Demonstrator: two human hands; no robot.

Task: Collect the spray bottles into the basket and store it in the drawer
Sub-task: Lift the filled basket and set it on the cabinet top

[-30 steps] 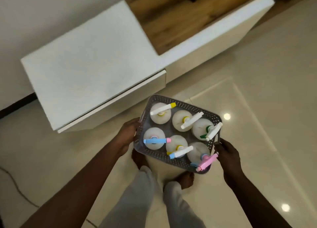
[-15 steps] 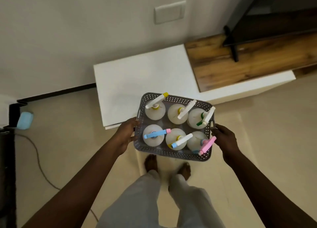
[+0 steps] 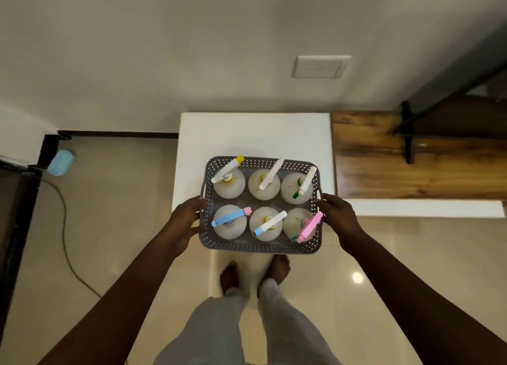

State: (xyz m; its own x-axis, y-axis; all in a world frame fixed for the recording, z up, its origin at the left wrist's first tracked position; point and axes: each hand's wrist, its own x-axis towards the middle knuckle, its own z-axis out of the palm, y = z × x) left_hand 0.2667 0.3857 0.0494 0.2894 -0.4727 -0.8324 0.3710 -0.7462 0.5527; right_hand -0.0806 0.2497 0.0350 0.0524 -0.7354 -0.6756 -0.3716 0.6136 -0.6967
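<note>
I hold a grey perforated basket [image 3: 247, 246] in the air in front of me, over the front edge of a low white cabinet [image 3: 252, 134]. My left hand [image 3: 185, 217] grips its left side and my right hand [image 3: 338, 216] grips its right side. Several white spray bottles stand upright inside in two rows, among them one with a blue trigger head [image 3: 229, 222] at front left and one with a pink head [image 3: 307, 226] at front right. No open drawer shows; the cabinet's front face is hidden from this angle.
A wooden shelf top [image 3: 417, 167] with a black stand [image 3: 408, 134] adjoins the cabinet on the right. A wall with a switch plate [image 3: 321, 66] rises behind. On the tiled floor at left lie a blue object [image 3: 60, 158] and a cable [image 3: 64, 227]. My bare feet [image 3: 255, 274] stand below the basket.
The view has swung so the cabinet now sits squarely ahead and looks farther below. The basket stays in both hands and has turned square to the cabinet.
</note>
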